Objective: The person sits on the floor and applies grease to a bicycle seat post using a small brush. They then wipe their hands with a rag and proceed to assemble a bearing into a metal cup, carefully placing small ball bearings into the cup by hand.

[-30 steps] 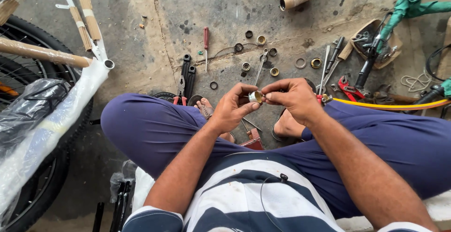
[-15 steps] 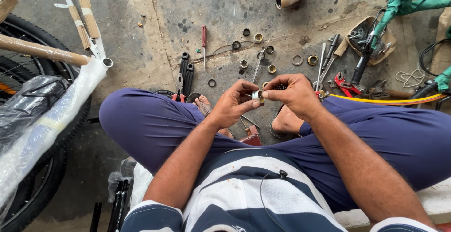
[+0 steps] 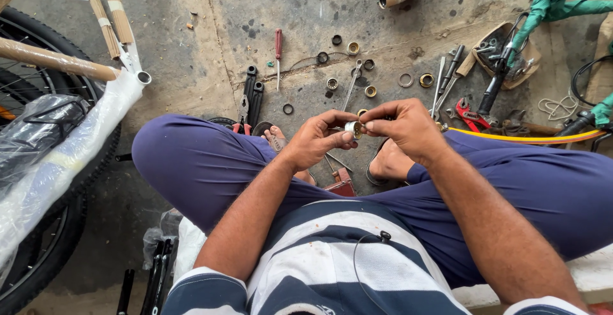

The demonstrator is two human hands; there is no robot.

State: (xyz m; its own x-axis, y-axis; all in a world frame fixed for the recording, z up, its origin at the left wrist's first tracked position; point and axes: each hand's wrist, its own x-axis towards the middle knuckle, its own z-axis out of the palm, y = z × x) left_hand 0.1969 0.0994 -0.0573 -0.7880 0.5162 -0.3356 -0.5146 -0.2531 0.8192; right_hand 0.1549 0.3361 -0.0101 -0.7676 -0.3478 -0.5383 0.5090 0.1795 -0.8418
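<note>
Close in, the left hand (image 3: 317,139) and right hand (image 3: 401,127) meet above the knees, fingertips pinched on a small metal ring (image 3: 352,128) between them. Beyond, at twelve o'clock, wrenches (image 3: 350,85) and loose rings (image 3: 370,90) lie on the concrete floor (image 3: 191,8).

Even, soft daylight, no glare; faint shadows under tools on the concrete floor (image 3: 191,66); sharp centre, wide-angle stretching at 3, 6 and 9 o'clock edges.
</note>
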